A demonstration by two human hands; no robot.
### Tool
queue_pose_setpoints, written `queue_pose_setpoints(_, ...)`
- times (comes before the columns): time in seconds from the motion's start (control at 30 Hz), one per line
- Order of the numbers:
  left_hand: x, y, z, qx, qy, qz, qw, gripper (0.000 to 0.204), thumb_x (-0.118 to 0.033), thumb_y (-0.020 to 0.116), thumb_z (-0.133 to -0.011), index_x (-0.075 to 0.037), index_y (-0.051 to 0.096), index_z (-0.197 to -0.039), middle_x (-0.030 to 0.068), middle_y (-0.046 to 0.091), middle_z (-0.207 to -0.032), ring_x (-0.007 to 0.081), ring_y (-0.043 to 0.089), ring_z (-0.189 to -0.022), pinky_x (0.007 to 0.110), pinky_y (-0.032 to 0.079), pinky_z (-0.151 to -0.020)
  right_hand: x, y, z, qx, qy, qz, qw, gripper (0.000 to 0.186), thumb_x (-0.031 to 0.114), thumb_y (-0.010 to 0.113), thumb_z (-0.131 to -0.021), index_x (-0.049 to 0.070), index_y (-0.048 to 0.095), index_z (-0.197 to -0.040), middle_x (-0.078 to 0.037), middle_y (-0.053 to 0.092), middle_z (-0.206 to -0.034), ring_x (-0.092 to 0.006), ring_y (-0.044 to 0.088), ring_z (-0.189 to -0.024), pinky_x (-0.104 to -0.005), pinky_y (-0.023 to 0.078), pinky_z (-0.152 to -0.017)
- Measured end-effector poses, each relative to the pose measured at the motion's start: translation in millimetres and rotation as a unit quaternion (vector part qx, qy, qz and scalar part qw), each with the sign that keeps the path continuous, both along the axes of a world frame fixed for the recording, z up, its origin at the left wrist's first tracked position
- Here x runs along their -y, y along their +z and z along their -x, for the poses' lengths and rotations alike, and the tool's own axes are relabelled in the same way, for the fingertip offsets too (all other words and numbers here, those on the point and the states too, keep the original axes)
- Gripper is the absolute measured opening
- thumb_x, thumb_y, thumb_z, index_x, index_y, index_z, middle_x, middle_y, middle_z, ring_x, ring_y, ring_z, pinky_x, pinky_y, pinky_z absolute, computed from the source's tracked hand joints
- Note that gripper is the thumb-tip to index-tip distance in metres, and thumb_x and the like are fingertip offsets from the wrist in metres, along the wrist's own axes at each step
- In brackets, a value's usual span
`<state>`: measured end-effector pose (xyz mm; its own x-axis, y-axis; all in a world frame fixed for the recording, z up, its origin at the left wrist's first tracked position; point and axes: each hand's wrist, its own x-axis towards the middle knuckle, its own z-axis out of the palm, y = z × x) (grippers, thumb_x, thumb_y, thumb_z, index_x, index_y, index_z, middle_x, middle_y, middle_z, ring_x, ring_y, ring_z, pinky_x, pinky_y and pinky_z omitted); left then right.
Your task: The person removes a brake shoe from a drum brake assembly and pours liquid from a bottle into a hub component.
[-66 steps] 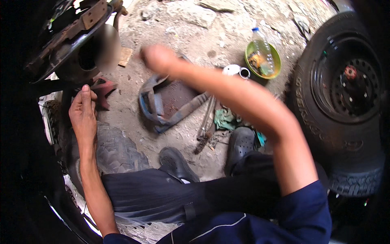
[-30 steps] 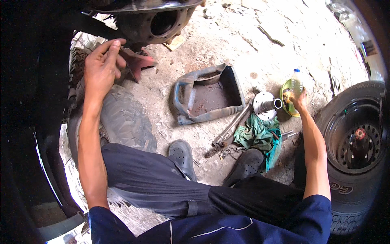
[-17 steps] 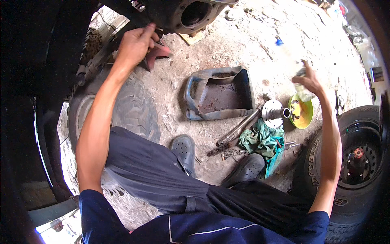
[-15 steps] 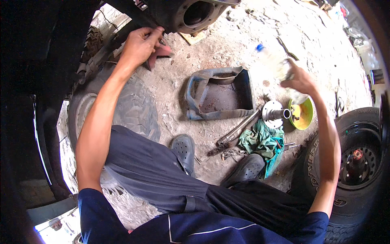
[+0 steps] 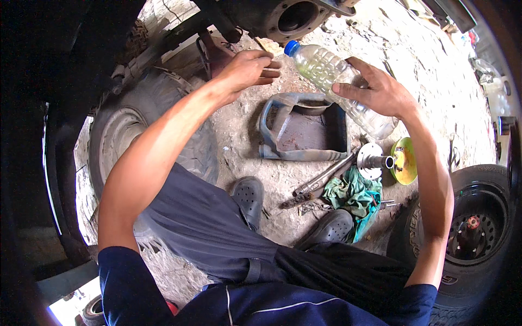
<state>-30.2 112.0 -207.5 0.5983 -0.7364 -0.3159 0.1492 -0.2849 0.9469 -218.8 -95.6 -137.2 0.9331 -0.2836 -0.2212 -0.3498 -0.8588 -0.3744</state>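
My right hand [image 5: 375, 89] is wrapped round a clear plastic bottle [image 5: 321, 66] with a blue cap [image 5: 292, 48]. The bottle is tilted, its capped end pointing up and to the left; some pale greenish liquid shows inside. Near that cap my left hand [image 5: 255, 70] reaches with its fingers stretched out, apart from the bottle and holding nothing that I can see. Beneath the bottle on the ground lies a cut-open blue container [image 5: 266, 151] with dark residue in it. At the top, a greasy round metal housing [image 5: 298, 20] with a large hole sits close by both hands.
A flanged metal hub [image 5: 371, 162] stands beside a yellow-green bowl [image 5: 403, 163]. Next to it lie a green rag [image 5: 353, 195] and metal bars [image 5: 323, 179]. One wheel [image 5: 473, 223] is at right, another tire [image 5: 185, 136] at left. A reddish stand [image 5: 215, 54] is at upper left.
My right hand has brought the bottle up and left, toward the middle. The left hand has come away from the reddish stand and moved right, toward the bottle cap, its fingers opening out.
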Motion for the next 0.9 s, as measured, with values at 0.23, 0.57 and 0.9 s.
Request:
queue_pose_setpoints(0.23, 16.5, -3.7, 5.7, -0.072, 0.045, 0.092, 0.992, 0.034, -0.005, 0.048, -0.096, -0.004, 0.048, -0.13, 0.0064, 0.058, -0.124, 0.0197, 0.057, -0.116, 0.036, 0.049, -0.098, -4.6, -0.8, -18.3, 0.018, -0.003, 0.0, 1.0, 0.092, 0.065, 0.063, -0.08, -0.003, 0.044, -0.138, -0.027, 0.063, -0.116, -0.0359, 0.062, -0.111, -0.041, 0.048, -0.096)
queue_pose_setpoints(0.57, 24.3, -16.7, 5.8, -0.115, 0.038, 0.122, 0.985, 0.049, 0.0, 0.046, -0.092, 0.001, 0.038, -0.141, 0.0123, 0.057, -0.129, 0.0218, 0.059, -0.112, 0.036, 0.051, -0.094, -0.1, 21.4, -22.6, -0.082, 0.016, 0.148, 0.985, 0.076, 0.058, 0.064, -0.081, 0.009, 0.048, -0.138, -0.022, 0.07, -0.099, -0.034, 0.067, -0.099, -0.0444, 0.052, -0.089)
queue_pose_setpoints(0.9, 43.3, -21.6, 16.6, -0.185, 0.147, 0.124, 0.964, 0.024, -0.003, 0.04, -0.094, 0.002, 0.059, -0.108, 0.013, 0.066, -0.103, 0.0194, 0.066, -0.096, 0.034, 0.057, -0.087, -9.7, 54.6, -24.5, -0.11, 0.048, 0.159, 0.98, 0.072, 0.056, 0.065, -0.081, 0.009, 0.052, -0.134, -0.022, 0.067, -0.103, -0.0352, 0.065, -0.098, -0.0435, 0.049, -0.087)
